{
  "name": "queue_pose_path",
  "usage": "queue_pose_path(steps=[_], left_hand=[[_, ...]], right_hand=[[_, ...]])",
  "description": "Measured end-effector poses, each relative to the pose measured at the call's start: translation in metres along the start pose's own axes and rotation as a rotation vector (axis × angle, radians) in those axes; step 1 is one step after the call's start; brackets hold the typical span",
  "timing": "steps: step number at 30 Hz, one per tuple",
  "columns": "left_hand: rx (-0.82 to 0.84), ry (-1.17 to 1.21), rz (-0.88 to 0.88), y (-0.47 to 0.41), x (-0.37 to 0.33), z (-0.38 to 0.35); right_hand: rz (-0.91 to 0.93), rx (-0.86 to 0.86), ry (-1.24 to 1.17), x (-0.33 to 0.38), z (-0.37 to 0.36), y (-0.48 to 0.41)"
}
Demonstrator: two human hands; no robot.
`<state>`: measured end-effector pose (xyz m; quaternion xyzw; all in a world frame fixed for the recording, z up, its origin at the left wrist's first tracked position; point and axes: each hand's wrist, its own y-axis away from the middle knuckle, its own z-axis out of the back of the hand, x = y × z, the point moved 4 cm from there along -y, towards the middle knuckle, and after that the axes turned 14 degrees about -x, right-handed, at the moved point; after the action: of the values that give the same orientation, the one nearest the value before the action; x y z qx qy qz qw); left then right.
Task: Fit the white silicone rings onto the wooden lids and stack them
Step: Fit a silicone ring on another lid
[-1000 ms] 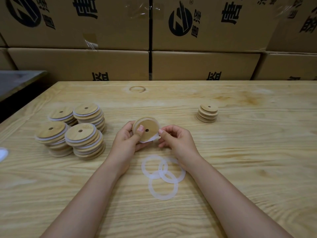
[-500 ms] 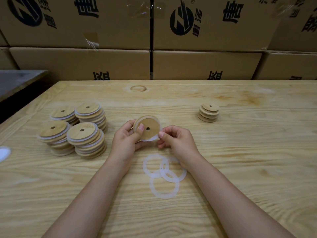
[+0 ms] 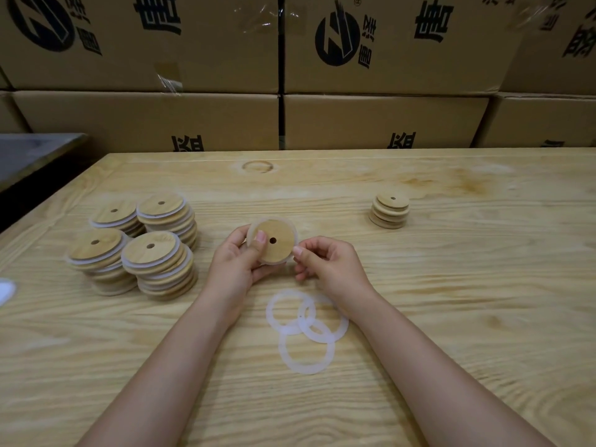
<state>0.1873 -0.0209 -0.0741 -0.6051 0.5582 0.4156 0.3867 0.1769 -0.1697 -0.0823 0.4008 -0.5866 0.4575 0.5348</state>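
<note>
Two hands meet above the middle of the wooden table (image 3: pixel 451 317) in the head view, and between them we see one wooden lid (image 3: pixel 280 250), held off the tabletop and tilted so that its face with the small centre hole is turned toward us. Our left hand (image 3: pixel 238 269) grips this lid, thumb pressed on the face just left of the hole and fingers curled behind it. A white silicone ring (image 3: pixel 274 262) shows as a pale band around the lid's edge (whether it is seated all the way round, we cannot tell). Our right hand (image 3: pixel 329 266) has its fingers curled, with thumb and forefinger closed on the ring at the lid's lower right rim. Just below the hands, three loose rings (image 3: pixel 306 369) lie flat on the table, overlapping one another, the right forearm passing over the edge of one. To the left stand four stacks of ringed lids (image 3: pixel 151 250), set close together in two rows, white bands showing between the wooden discs. Well apart on the right, farther back, sits a small stack of bare lids (image 3: pixel 392 209). Something white (image 3: pixel 4 290) is cut off by the left edge of the view. Beyond the table's far edge, cardboard boxes (image 3: pixel 193 117) with dark printing are piled in a wall, and a dark surface (image 3: pixel 32 153) lies at the left.
</note>
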Motion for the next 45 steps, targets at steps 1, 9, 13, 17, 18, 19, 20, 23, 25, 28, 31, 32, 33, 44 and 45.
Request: queue_pose_path(steps=[1, 9, 13, 17, 18, 19, 20, 23, 25, 28, 31, 32, 33, 44, 45], left_hand=[[0.001, -0.006, -0.002, 0.0, 0.0, 0.0], [-0.068, -0.068, 0.013, 0.0, 0.003, -0.003], [-0.064, -0.044, 0.075, 0.001, 0.001, -0.003], [-0.057, -0.043, 0.084, 0.001, 0.003, -0.002], [-0.054, -0.058, 0.082, 0.001, 0.003, -0.002], [-0.046, -0.075, 0.082, 0.001, 0.004, -0.002], [-0.035, -0.085, 0.082, 0.001, 0.004, -0.001], [0.005, -0.212, 0.039, 0.003, 0.005, 0.0], [-0.018, -0.482, -0.084, 0.003, 0.003, 0.002], [-0.15, -0.753, -0.243, 0.002, 0.0, 0.005], [-0.29, -1.044, -0.428, 0.003, -0.005, 0.007], [-0.342, -1.166, -0.474, 0.003, -0.007, 0.01], [-0.384, -1.279, -0.494, 0.004, -0.008, 0.012], [-0.233, -1.532, -0.932, 0.016, -0.011, -0.004], [-0.223, -1.564, -0.956, 0.018, -0.011, -0.004]], right_hand=[[-0.004, -0.009, -0.011, 0.0, 0.0, 0.0], [0.034, -0.018, 0.027, 0.0, -0.002, 0.001], [0.059, -0.082, -0.03, 0.003, 0.0, 0.001], [0.069, -0.01, -0.023, 0.004, -0.003, 0.002], [0.067, -0.019, -0.015, 0.004, -0.002, 0.002], [0.06, -0.029, -0.016, 0.004, -0.001, 0.001], [0.051, -0.033, -0.026, 0.003, -0.001, 0.001], [0.045, -0.029, -0.052, 0.003, 0.0, 0.001], [0.031, -0.033, -0.025, 0.001, 0.001, 0.0], [-0.012, -0.007, -0.027, 0.0, 0.001, 0.0], [0.005, -0.014, -0.013, 0.003, 0.0, 0.002], [0.017, -0.024, -0.001, 0.003, 0.0, 0.002], [0.025, -0.032, 0.007, 0.004, 0.0, 0.003], [0.044, -0.05, 0.016, 0.004, 0.001, 0.003], [0.043, -0.049, 0.021, 0.004, 0.001, 0.004]])
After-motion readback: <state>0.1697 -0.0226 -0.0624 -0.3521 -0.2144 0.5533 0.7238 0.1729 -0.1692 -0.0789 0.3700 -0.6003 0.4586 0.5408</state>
